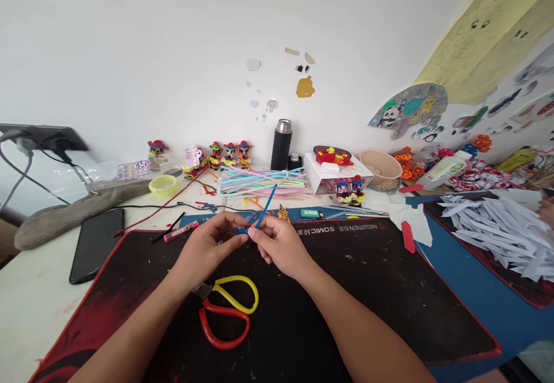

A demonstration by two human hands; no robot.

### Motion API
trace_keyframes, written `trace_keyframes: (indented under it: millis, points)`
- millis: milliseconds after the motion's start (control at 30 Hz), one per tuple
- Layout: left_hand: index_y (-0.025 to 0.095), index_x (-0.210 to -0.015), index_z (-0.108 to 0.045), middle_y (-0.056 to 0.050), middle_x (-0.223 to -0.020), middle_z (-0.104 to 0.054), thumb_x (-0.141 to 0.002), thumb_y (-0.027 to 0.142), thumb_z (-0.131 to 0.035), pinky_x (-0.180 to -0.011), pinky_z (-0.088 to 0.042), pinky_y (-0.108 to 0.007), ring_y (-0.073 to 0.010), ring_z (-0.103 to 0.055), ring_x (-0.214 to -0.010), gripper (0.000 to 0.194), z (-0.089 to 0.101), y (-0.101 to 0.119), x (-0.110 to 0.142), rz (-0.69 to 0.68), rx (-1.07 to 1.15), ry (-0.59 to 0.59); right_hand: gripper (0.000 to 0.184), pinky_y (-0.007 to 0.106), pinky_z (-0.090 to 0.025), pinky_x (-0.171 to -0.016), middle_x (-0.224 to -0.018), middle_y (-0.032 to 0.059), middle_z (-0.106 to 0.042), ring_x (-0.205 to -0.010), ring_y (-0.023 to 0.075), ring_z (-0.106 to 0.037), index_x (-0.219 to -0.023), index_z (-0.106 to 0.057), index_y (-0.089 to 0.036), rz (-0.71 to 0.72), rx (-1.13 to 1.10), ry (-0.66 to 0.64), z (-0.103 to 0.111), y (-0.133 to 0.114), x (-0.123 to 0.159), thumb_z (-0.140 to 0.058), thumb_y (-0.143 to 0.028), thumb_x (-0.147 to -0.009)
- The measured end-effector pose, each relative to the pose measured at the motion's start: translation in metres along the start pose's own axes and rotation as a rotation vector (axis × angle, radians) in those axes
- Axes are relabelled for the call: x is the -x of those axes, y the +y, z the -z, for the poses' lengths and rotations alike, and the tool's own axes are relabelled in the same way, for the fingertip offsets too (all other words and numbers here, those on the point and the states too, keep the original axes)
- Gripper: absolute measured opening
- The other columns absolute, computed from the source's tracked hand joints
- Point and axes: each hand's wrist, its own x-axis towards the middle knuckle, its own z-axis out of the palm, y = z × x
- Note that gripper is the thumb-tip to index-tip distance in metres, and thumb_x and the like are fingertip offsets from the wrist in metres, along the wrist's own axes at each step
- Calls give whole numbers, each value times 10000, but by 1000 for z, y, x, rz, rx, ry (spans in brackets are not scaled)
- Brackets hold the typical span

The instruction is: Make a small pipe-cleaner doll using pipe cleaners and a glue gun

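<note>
Above the black mat (pixel 346 290), both my hands meet on a blue pipe cleaner (pixel 269 200). Its straight end sticks up and to the right, while a coiled or bent blue part lies between my fingertips. My left hand (pixel 219 241) pinches the coiled part from the left. Thumb and fingers of my right hand (pixel 279 244) are closed on the pipe cleaner near the base of the straight end. Scissors (pixel 229 311) with one yellow and one red handle lie below my left hand, their blades partly hidden by my left wrist.
Behind my hands are pastel pipe cleaners (pixel 264 182), a black bottle (pixel 282 146) and small figures (pixel 230 153). A phone (pixel 97 244) and yellow tape roll (pixel 163 186) lie left. Paper strips (pixel 497 233) are piled right, beside another person's hand (pixel 547 213).
</note>
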Motion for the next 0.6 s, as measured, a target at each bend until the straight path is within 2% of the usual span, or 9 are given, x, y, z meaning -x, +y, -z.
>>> trace_keyframes:
  millis: [100, 300, 600]
  points:
    - [236, -1031, -709, -48, -969, -756, -863, 451, -771, -767, -536, -345, -240, -696, -851, 280, -3, 0, 2, -61, -97, 44, 321, 211, -335, -419, -509, -89, -522, -388, 84, -441, -841, -589, -208, 10, -23, 17, -1, 3, 0, -695, -495, -937]
    - [256, -1010, -701, -21, -890, -752, -903, 435, -725, -732, -518, -331, -226, -686, -764, 210, -4, -1, 5, -154, -275, 101, 367, 215, -297, -394, -496, -105, -487, -365, 79, -406, -868, -612, -206, 4, -87, 22, -1, 4, -2, -728, -553, -906]
    - [241, -1014, -732, -21, -875, -775, -932, 384, -699, -706, -539, -298, -201, -695, -728, 167, -4, -6, 8, -250, -368, 125, 370, 212, -289, -388, -482, -104, -492, -367, 80, -407, -890, -627, -196, -18, -137, 16, -2, 5, -1, -744, -548, -893]
